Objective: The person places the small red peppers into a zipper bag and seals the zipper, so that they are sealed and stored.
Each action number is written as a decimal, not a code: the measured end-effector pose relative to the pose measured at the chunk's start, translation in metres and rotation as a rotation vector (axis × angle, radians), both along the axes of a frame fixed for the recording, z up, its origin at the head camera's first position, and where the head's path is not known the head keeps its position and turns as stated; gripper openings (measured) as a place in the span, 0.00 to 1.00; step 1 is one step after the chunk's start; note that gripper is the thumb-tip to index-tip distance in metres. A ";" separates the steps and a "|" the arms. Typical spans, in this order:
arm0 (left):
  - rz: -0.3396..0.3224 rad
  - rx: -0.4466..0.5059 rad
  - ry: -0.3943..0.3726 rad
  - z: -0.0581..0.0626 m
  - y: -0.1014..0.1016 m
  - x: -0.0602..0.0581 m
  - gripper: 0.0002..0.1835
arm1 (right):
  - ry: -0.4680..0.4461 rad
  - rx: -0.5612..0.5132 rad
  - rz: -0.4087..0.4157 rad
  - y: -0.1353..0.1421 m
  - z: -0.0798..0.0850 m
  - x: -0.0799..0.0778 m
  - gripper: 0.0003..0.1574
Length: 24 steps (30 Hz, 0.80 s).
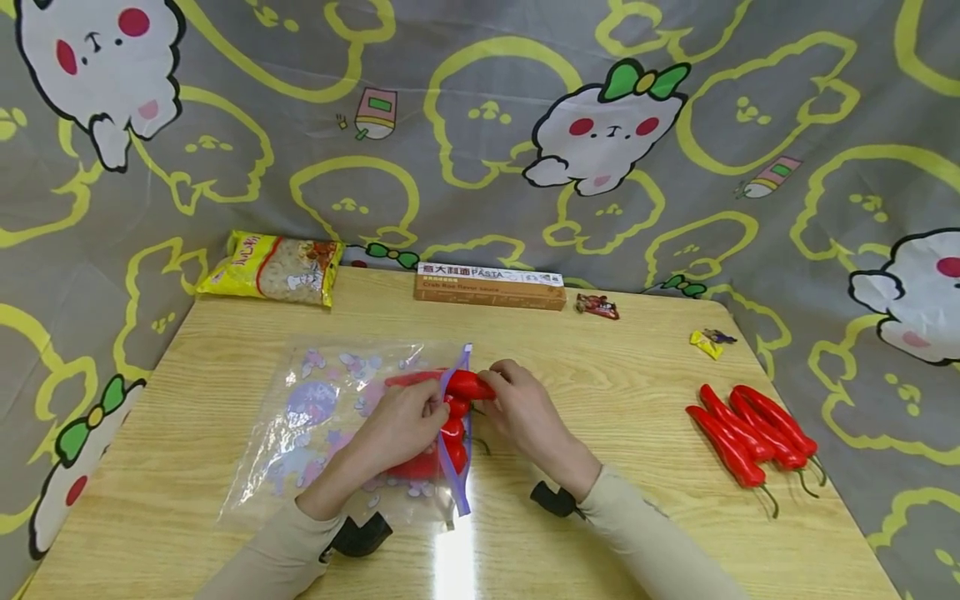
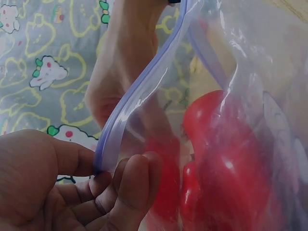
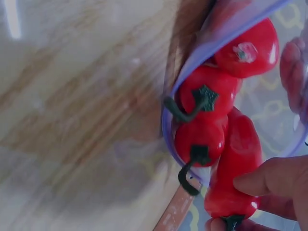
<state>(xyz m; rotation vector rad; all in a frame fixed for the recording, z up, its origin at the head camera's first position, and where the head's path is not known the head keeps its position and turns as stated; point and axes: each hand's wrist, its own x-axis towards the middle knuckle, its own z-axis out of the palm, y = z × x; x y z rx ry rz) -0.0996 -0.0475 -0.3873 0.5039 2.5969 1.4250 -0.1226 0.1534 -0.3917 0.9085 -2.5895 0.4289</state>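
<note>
Left hand: grip clamped on the purple rim of the zip bag, pinched between thumb and fingers.
Right hand: grip clamped on 1 red pepper near its stem end.
Held pepper: positioned across the bag mouth, tip inside, stem end outside (at least 3 bagged peppers are seen beside it).
Feeding: the rim should be held wide by the left grip; the pepper should be slid in tip first, alongside the others.
Caution: protruding stems could be caught in the zip track; they should be tucked well inside, and the pepper released only past the rim.
Loose peppers: 4, grouped at the right of the table.
Table surface: light wood grain, marked by 1 bright glare strip near the front.
Rear edge: occupied by a yellow food packet and a pasta box.
Room: enclosed by grey patterned fabric.
</note>
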 end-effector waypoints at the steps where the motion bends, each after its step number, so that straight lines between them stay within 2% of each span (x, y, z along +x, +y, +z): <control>1: -0.004 0.001 0.000 0.000 0.000 0.000 0.08 | 0.005 -0.007 0.005 -0.002 -0.001 -0.001 0.19; 8: -0.010 0.005 -0.001 0.001 0.001 0.000 0.08 | 0.056 -0.050 -0.012 -0.014 -0.008 -0.003 0.15; 13: -0.006 0.000 0.003 0.002 0.001 -0.001 0.09 | 0.040 -0.104 0.032 -0.020 -0.012 -0.005 0.14; 17: -0.002 -0.011 0.011 0.002 0.001 -0.001 0.09 | 0.062 -0.072 0.039 -0.021 -0.015 -0.006 0.16; 24: -0.003 -0.005 0.018 0.001 0.000 -0.001 0.09 | 0.148 0.008 0.004 -0.022 -0.017 -0.007 0.18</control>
